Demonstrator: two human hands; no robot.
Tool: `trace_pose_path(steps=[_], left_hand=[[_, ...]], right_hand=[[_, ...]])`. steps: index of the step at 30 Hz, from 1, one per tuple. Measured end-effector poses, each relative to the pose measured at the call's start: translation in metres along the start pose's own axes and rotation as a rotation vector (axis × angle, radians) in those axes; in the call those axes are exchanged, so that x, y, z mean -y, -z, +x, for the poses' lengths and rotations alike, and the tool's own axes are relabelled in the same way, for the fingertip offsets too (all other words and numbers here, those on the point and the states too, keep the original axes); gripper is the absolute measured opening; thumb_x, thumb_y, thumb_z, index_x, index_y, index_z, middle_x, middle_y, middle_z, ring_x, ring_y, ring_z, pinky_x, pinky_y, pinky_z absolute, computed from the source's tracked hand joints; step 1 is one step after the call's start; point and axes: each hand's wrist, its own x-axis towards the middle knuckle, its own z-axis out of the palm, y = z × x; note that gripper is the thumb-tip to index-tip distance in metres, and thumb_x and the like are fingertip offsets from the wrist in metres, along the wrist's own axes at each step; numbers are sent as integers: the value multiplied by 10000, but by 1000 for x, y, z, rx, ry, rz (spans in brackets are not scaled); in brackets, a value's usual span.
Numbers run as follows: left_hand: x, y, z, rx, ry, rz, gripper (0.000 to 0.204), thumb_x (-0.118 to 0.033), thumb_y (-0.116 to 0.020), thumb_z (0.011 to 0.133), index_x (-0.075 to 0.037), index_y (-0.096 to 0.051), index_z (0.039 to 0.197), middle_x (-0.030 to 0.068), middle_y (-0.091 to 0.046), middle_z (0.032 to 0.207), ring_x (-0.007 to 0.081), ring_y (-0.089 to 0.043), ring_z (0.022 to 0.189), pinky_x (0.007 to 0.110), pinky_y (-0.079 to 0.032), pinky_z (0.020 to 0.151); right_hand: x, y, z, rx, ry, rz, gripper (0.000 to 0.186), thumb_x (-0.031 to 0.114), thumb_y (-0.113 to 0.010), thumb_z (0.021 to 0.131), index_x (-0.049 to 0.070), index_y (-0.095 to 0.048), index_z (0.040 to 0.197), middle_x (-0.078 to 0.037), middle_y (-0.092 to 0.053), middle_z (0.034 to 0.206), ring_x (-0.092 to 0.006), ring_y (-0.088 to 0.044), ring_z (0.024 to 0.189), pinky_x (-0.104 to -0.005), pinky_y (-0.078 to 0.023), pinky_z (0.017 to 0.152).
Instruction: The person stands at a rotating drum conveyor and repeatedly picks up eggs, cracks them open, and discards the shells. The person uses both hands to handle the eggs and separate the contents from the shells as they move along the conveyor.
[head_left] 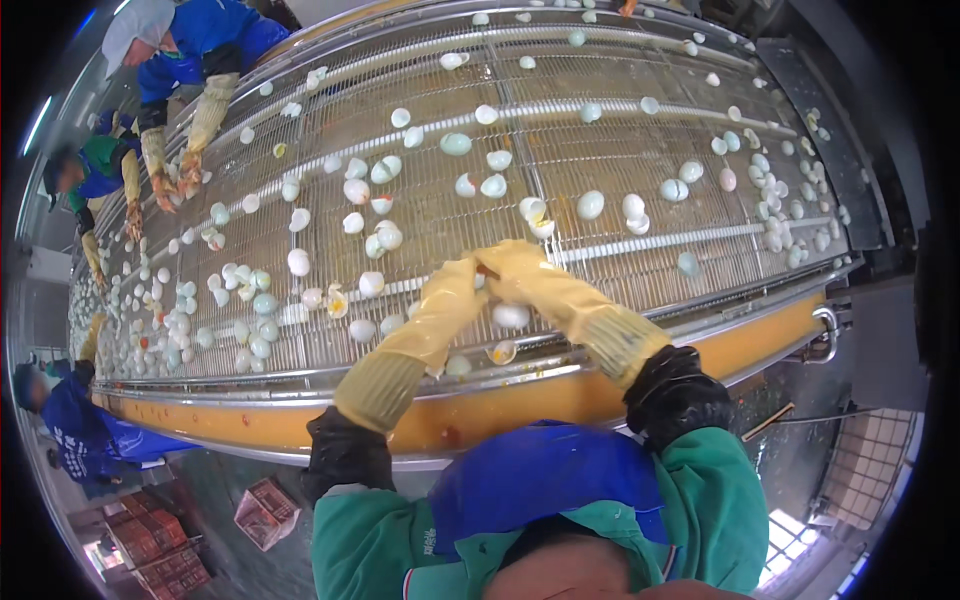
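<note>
Both my hands wear cream-yellow rubber gloves and meet over the near side of a wire-mesh conveyor (640,250). My left hand (452,296) is closed, its fingertips against those of my right hand (518,268), which is closed too. A small pale, orange-tinged patch shows between the gloves; what they grip is mostly hidden. Just below my right hand lies a whole white egg (511,316). A broken egg with yolk showing (502,351) rests near the rail. Beyond my fingers is a cracked shell with yellow inside (538,217). A white egg (371,284) sits left of my left glove.
Several eggs and broken shells are scattered over the mesh, crowded at the left (170,330) and right end (785,215). A metal-edged orange side rail (530,400) runs before me. Gloved co-workers (215,60) work along the left side. Red cartons (267,513) stand on the floor.
</note>
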Motion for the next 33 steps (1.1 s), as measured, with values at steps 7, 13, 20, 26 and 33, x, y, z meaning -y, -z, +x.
trace_pose_path(steps=[7, 13, 20, 26, 33], left_hand=[[-23, 10, 7, 33, -26, -395, 381, -165, -650, 906, -94, -579, 1273, 200, -721, 1038, 403, -710, 1002, 477, -546, 849], [-80, 21, -49, 179, -61, -197, 379, -140, -557, 930, -147, -529, 1307, 224, -706, 1003, 470, -695, 881, 541, -549, 761], [-135, 20, -66, 430, -43, -89, 325, -176, -572, 922, -86, -584, 1234, 258, -699, 1065, 462, -684, 955, 547, -540, 842], [-186, 27, -90, 483, -187, -37, 355, -199, -633, 893, -103, -646, 1235, 241, -713, 991, 450, -683, 920, 527, -549, 837], [-144, -5, -101, 238, 344, -1104, 414, -355, -602, 1050, -83, -631, 1361, 34, -723, 1014, 130, -682, 819, 258, -521, 663]], right_hand=[[-20, 19, -24, 87, -94, 543, 550, 170, -641, 893, 141, -562, 1437, -160, -702, 1253, -375, -688, 1116, -450, -542, 969], [8, 58, -106, 233, -133, 466, 661, 243, -597, 957, 109, -397, 1573, -214, -641, 1340, -386, -644, 1198, -449, -508, 1031], [-22, 57, -162, 195, 33, 117, 675, 246, -626, 939, 80, -392, 1549, -224, -709, 1159, -417, -697, 1033, -534, -534, 902], [-61, 49, -187, 87, 611, -285, 484, 197, -653, 865, -14, -564, 1292, -148, -736, 1055, -294, -732, 701, -434, -544, 532], [-73, 89, -231, 59, 794, -112, 468, 244, -620, 911, 67, -573, 1342, -135, -736, 959, -313, -703, 643, -476, -523, 525]])
